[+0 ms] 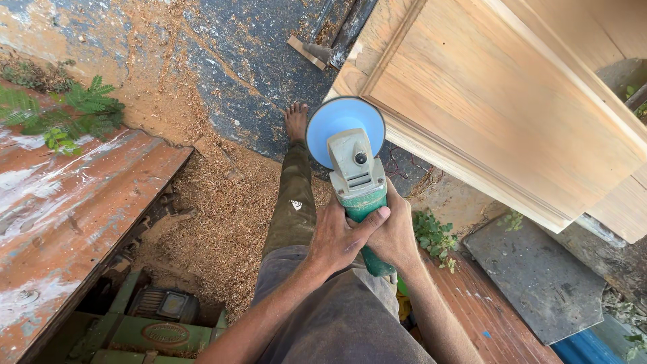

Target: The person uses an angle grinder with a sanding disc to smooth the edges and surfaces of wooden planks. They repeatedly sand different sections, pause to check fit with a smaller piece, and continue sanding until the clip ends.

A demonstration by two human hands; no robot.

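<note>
Both hands grip the green body of a handheld disc sander (356, 176) with a grey head and a round blue pad (335, 121). My left hand (340, 232) wraps the handle from the left, thumb across the top. My right hand (394, 232) clasps it from the right, partly under the left thumb. The blue pad sits at the lower left corner of a pale wooden panelled door (499, 108), which lies tilted to the right. My leg and bare foot (296, 121) stretch forward below the sander.
Sawdust (222, 202) covers the ground around my leg. A rusty metal sheet (74, 202) lies at left, with a green machine (162, 323) below it. Green plants (67, 111) grow at upper left. A grey slab (539, 276) lies at lower right.
</note>
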